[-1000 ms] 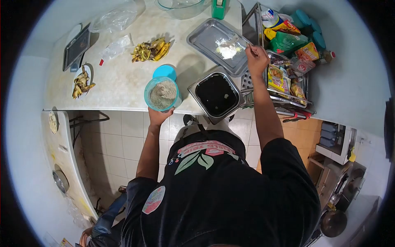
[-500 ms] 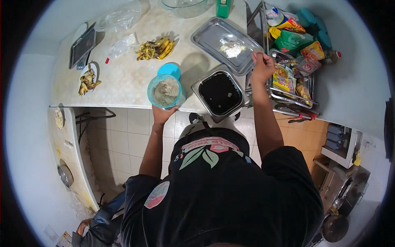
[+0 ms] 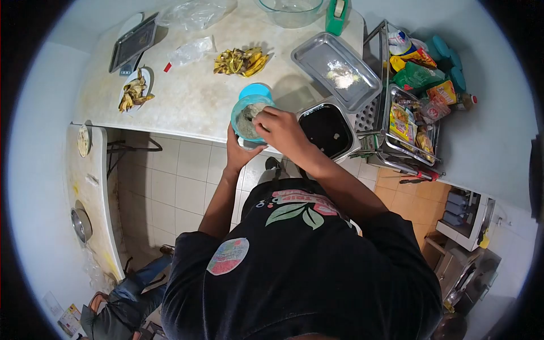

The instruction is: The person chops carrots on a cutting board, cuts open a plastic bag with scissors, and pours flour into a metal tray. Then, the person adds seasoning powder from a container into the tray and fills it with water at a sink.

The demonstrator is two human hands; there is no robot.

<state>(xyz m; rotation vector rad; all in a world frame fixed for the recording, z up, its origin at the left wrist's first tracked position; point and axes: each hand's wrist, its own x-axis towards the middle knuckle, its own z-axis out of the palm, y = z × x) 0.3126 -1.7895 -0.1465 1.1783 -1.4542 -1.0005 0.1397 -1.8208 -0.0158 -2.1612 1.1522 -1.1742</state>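
My left hand [image 3: 240, 149] is wrapped around the lower side of a teal plastic container [image 3: 235, 123] at the table's front edge. Inside lies a greyish-beige powder [image 3: 246, 127]. The fingers of my right hand [image 3: 276, 129] are bent together over the container's mouth, their tips at the powder; what is between them is hidden. Behind the container a blue lid [image 3: 255, 90] lies on the table. To the right stands a square steel pan [image 3: 352, 136] with dark contents. Beyond it, a metal tray [image 3: 313, 63] carries a scattered heap of white powder [image 3: 344, 79].
Banana peels [image 3: 241, 61] and a plate of more peels [image 3: 135, 93] lie on the table [image 3: 181, 107]. A glass bowl [image 3: 292, 16] and green tape dispenser [image 3: 336, 20] are at the back. A rack of packets [image 3: 416, 79] stands right. Another person [image 3: 119, 306] is at lower left.
My right hand has moved left from the tray's near corner to the container's mouth. My left hand keeps its hold on the container. The whole view has shifted a little.
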